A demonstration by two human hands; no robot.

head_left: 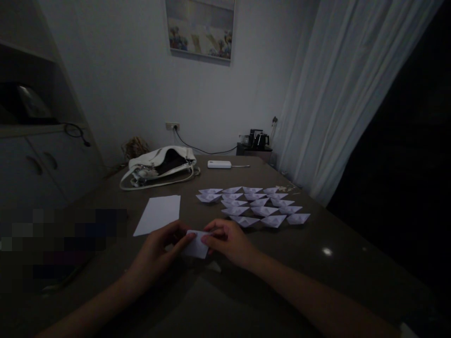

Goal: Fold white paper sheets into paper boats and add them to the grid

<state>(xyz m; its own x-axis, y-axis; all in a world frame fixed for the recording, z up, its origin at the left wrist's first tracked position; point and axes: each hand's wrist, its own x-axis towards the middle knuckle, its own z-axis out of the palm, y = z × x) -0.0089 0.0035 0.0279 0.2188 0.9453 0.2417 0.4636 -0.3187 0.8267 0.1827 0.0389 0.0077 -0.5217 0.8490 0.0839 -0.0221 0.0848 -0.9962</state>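
A small folded piece of white paper [196,248] is held up between my two hands, above the near part of the table. My left hand [164,249] pinches its left side, thumb on the front face. On the right side, my right hand [227,240] grips it with thumb and fingers closed. Beyond my right hand, several folded white paper boats [244,220] stand in rows on the table. A stack of white paper sheets [159,213] lies flat just past my left hand.
On the dark table [317,277], a white handbag [162,162] rests at the back left. A white power bank [219,164] with a short cable lies at the back. Small scraps [284,188] lie near the right edge. A black kettle [261,141] stands beyond the table.
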